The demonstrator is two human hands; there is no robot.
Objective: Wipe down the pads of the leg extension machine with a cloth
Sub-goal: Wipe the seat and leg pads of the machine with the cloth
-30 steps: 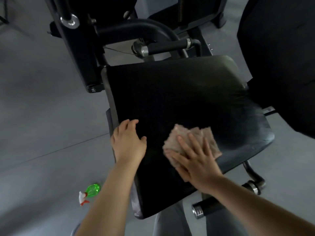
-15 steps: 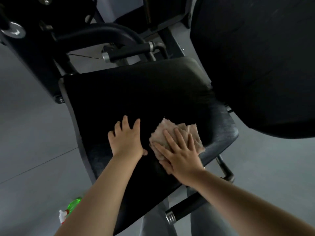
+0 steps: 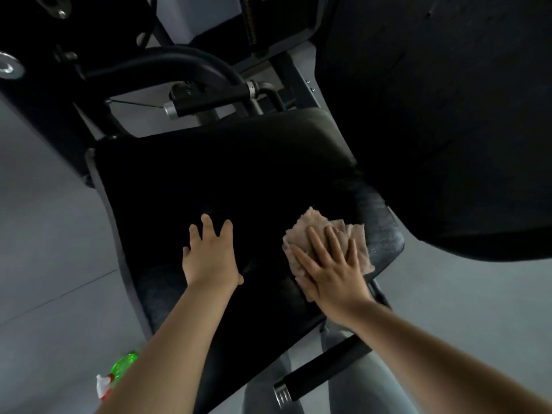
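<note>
The black seat pad of the leg extension machine fills the middle of the head view. A crumpled beige cloth lies on the pad's right side, close to its edge. My right hand presses flat on the cloth with straight, spread fingers. My left hand rests flat on the bare pad, left of the cloth and apart from it, with its fingers spread. The black back pad rises at the upper right.
Black handles with chrome ends stand behind the seat and below its right edge. A green spray bottle lies on the grey floor at the lower left. The machine's dark frame stands at the upper left.
My right hand has slid the cloth to the right, toward the seat's right edge. My left hand moved from the pad's left rim further onto the seat. The view shifted right.
</note>
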